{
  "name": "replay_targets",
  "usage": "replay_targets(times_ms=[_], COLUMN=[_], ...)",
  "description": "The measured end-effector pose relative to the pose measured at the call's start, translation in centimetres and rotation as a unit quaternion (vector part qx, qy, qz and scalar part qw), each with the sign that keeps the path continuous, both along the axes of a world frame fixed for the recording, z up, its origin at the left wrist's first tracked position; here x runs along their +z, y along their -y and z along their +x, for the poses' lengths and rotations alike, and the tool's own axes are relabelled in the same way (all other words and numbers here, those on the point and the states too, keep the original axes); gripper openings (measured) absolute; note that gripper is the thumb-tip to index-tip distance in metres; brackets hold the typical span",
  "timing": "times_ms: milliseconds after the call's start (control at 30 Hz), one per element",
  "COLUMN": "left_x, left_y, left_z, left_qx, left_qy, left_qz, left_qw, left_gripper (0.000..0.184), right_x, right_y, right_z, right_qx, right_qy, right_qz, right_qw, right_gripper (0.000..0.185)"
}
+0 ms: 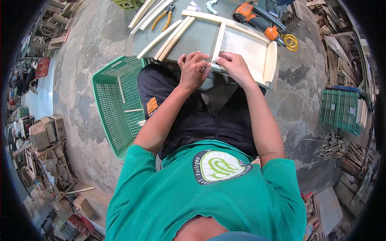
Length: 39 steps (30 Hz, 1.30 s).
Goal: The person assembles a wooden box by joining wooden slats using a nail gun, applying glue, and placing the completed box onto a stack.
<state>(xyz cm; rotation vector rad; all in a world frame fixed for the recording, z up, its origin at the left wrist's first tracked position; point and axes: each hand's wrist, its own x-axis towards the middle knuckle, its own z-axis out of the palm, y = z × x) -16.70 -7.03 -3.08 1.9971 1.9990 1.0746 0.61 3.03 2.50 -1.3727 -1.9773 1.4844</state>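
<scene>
A pale wooden frame (226,23) with a thin light panel (245,48) in its right part lies on the grey work table (197,38). My right hand (233,66) is at the near end of the frame's crosspiece (218,42), its thumb and fingers closed on that end. Just left of it, my left hand (194,71) is raised with bent, parted fingers, its fingertips close to the same end; nothing shows between them. Loose wooden strips (175,39) lie left of the frame.
Orange-handled pliers (163,18) and an orange-and-black nail gun (257,20) with a yellow coiled hose (290,41) lie at the table's far side. A green basket (116,104) stands on the floor at left. Green crates (341,110) and scrap wood are at right.
</scene>
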Motion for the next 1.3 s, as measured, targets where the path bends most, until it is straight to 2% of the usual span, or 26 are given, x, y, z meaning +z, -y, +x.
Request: replay_targets(times_ms=[33,100,133,200,233,300,400,500,600,633,700,733,800,867,900,967,1033,1100,1167,1200,1233,1300], left_x=[0.1,0.5,0.7,1.0,1.1,1.4,1.8,1.6,1.3,1.7,1.5,1.2,0.5,-0.3,-0.3,-0.5,-0.7,0.9,0.5,0.5,0.6,0.9], left_y=[0.0,-0.2,-0.3,-0.6,-0.8,-1.2,-1.6,-1.9,-2.1,-2.1,-2.2,-2.2,-2.2,-2.3,-2.2,-2.1,-1.8,-1.7,-1.6,-1.6,-1.6,-1.7], left_z=[-0.2,-0.7,-0.8,-1.0,-1.2,-1.8,-2.2,-2.4,-2.7,-2.8,-2.9,-3.0,-3.4,-3.6,-3.8,-3.9,-4.0,-3.8,-4.1,-4.2,-4.1,-4.1], left_qx=[-0.002,-0.036,-0.039,-0.049,-0.052,-0.097,-0.126,-0.143,-0.151,-0.155,-0.158,-0.180,-0.157,-0.168,-0.156,-0.166,-0.159,-0.173,-0.183,-0.185,-0.188,-0.191], left_qy=[0.000,-0.025,-0.026,0.029,0.027,0.000,-0.071,-0.068,-0.047,-0.041,-0.039,-0.041,-0.041,-0.060,-0.077,-0.092,-0.034,-0.081,-0.076,-0.073,-0.069,-0.083], left_qz=[0.002,-0.041,-0.039,-0.041,-0.041,-0.016,-0.049,-0.047,-0.046,-0.049,-0.064,-0.064,-0.045,-0.035,-0.022,-0.027,-0.046,-0.055,-0.042,-0.043,-0.045,-0.065], left_qw=[1.000,0.998,0.998,0.998,0.997,0.995,0.988,0.986,0.986,0.986,0.985,0.981,0.986,0.983,0.984,0.981,0.986,0.980,0.979,0.979,0.979,0.976], left_gripper=[0.007,0.034,0.034,0.067,0.067,0.090,0.091,0.089,0.084,0.084,0.085,0.085,0.086,0.087,0.088,0.089,0.087,0.080,0.080,0.080,0.080,0.078], right_x=[0.1,0.2,0.0,-0.3,-0.3,-0.1,-0.1,-0.4,-0.7,0.3,1.2,1.9,3.9,4.6,6.2,4.8,4.3,4.8,5.5,5.9,4.4,3.7], right_y=[0.0,0.1,0.0,-0.2,-0.1,-0.1,0.0,0.3,0.5,1.1,1.8,2.1,2.3,1.7,1.5,-0.6,-2.7,-5.3,-8.8,-10.9,-13.8,-17.3], right_z=[0.0,0.0,0.1,0.0,0.0,0.1,0.1,-0.1,-0.1,0.0,1.3,2.7,5.9,10.4,12.9,17.1,19.1,18.3,15.2,13.2,11.8,7.9], right_qx=[-0.002,0.003,0.000,0.011,0.008,0.010,0.015,0.009,0.006,-0.024,-0.085,-0.108,-0.157,-0.234,-0.287,-0.384,-0.396,-0.367,-0.299,-0.242,-0.153,-0.062], right_qy=[0.000,0.011,0.010,-0.004,-0.006,0.006,0.004,0.028,-0.018,-0.010,-0.087,-0.086,-0.241,-0.300,-0.317,-0.362,-0.318,-0.247,-0.158,-0.153,-0.049,0.154], right_qz=[0.002,0.005,0.006,-0.010,-0.009,0.003,0.011,0.047,0.047,0.061,0.089,0.090,0.100,0.163,0.137,0.156,0.191,0.216,0.257,0.251,0.372,0.411], right_qw=[1.000,1.000,1.000,1.000,1.000,1.000,1.000,0.998,0.999,0.998,0.989,0.986,0.952,0.910,0.893,0.835,0.840,0.870,0.905,0.925,0.914,0.896], right_gripper=[0.046,0.046,0.046,0.045,0.045,0.045,0.046,0.036,0.042,0.043,0.039,0.039,0.032,0.026,0.025,0.025,0.023,0.025,0.028,0.033,0.046,0.065])
